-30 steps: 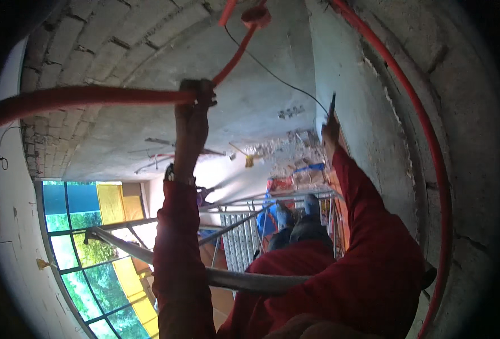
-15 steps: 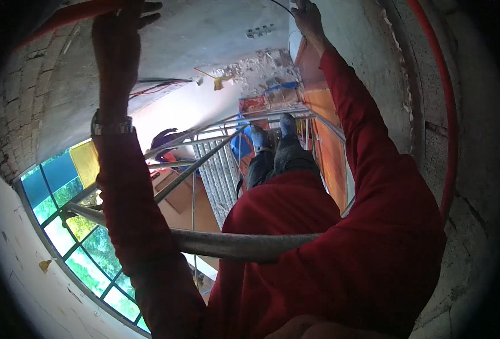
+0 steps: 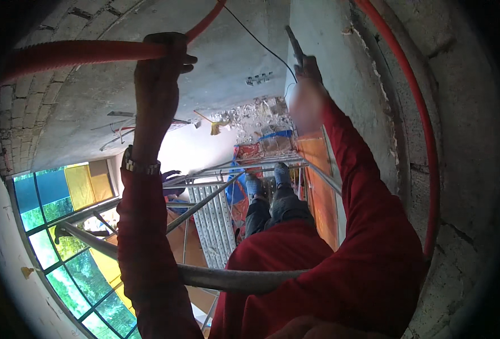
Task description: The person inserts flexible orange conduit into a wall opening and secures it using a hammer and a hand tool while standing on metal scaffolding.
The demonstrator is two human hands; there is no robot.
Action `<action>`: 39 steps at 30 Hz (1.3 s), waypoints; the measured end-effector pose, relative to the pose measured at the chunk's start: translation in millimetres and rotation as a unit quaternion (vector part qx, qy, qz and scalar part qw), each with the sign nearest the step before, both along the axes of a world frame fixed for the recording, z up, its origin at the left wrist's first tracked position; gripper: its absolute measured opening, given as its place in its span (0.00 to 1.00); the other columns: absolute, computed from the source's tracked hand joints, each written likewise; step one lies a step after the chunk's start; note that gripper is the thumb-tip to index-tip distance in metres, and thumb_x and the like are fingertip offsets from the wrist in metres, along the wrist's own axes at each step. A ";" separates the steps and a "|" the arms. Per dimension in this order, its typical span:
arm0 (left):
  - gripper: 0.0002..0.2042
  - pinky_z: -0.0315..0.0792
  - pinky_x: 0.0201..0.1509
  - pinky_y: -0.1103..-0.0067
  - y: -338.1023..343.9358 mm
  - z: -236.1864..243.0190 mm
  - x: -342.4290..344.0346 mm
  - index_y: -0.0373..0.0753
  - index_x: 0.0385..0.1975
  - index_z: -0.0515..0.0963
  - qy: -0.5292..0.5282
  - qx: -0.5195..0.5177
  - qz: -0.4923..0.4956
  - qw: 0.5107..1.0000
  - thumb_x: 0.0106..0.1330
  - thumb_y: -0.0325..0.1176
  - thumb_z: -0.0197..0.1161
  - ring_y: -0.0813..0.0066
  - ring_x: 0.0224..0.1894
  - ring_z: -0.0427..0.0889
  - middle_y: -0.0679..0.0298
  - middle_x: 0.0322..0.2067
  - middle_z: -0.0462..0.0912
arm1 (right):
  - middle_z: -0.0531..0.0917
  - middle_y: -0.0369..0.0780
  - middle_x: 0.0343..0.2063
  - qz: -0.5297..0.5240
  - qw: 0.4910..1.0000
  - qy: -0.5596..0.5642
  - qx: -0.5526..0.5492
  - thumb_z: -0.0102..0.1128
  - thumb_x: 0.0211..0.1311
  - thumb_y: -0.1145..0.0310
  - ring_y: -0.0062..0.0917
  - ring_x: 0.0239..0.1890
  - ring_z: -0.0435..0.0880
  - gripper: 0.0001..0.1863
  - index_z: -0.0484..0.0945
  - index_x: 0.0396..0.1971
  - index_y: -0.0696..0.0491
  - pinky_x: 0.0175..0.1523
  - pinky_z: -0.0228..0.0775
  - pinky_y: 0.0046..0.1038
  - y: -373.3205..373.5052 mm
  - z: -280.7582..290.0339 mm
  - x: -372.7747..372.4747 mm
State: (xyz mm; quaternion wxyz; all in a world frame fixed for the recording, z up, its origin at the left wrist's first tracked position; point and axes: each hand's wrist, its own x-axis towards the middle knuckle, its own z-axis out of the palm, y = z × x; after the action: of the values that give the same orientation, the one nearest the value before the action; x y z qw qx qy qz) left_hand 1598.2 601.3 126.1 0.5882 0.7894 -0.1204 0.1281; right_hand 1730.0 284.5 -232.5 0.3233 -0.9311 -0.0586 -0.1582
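At upper left, my left hand [image 3: 158, 93] is closed round a red corrugated conduit [image 3: 92, 52], which runs from the left rim past my fingers to the top edge. My right hand [image 3: 309, 73] is raised near the wall at upper right. Its fingers are wrapped round a dark, slim tool [image 3: 294, 42] pointing upward; its exact kind is unclear. A thin black cable [image 3: 255, 35] hangs between the hands and ends near the right hand, where blur hides the wrist.
A scaffold tube [image 3: 236, 279] crosses before my body. Below are a perforated metal plank [image 3: 211, 223] and my feet on the scaffold. Another red conduit [image 3: 428, 127] curves along the right wall. Windows [image 3: 83, 274] lie at left; a broom [image 3: 217, 127] and rubble [image 3: 255, 118] are farther off.
Both hands sit lower in the picture as the view has shifted. The left hand and its conduit show more fully, and the tool in the right hand has come into sight.
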 end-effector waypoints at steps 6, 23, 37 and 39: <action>0.12 0.77 0.43 0.78 -17.0 -4.1 -4.2 0.37 0.46 0.73 0.011 -0.040 -0.012 0.999 0.75 0.39 0.60 0.77 0.37 0.83 0.65 0.37 0.79 | 0.74 0.52 0.51 -0.058 0.980 0.041 -0.185 0.62 0.61 0.63 0.46 0.51 0.82 0.25 0.71 0.57 0.54 0.47 0.78 0.51 28.8 152.3 71.0; 0.11 0.74 0.43 0.78 -33.7 -4.0 -6.3 0.37 0.44 0.71 -0.008 -0.039 -0.043 0.998 0.76 0.40 0.57 0.80 0.36 0.78 0.64 0.33 0.77 | 0.82 0.49 0.37 0.082 0.876 -0.142 -0.453 0.60 0.66 0.59 0.39 0.41 0.82 0.16 0.80 0.45 0.56 0.38 0.76 0.45 69.4 319.5 140.9; 0.13 0.74 0.43 0.78 -26.7 -3.2 -9.0 0.37 0.43 0.71 0.020 -0.061 -0.021 0.998 0.76 0.41 0.59 0.80 0.36 0.78 0.67 0.33 0.77 | 0.83 0.46 0.36 0.186 0.976 0.096 -0.062 0.62 0.66 0.60 0.36 0.35 0.84 0.20 0.75 0.53 0.54 0.38 0.80 0.44 33.2 223.3 206.2; 0.13 0.74 0.44 0.78 -26.5 -1.7 -4.9 0.37 0.43 0.71 0.017 -0.055 -0.029 0.998 0.75 0.41 0.59 0.80 0.37 0.78 0.66 0.34 0.77 | 0.83 0.45 0.36 0.179 0.967 0.175 0.055 0.62 0.66 0.60 0.36 0.35 0.85 0.21 0.74 0.54 0.54 0.38 0.80 0.44 10.1 198.7 203.7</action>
State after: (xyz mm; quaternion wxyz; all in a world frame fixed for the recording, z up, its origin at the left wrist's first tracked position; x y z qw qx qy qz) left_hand 1593.3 574.8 124.4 0.6365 0.7539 -0.1255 0.1039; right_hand 1933.7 294.6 -33.8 0.4024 -0.8994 -0.1579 0.0644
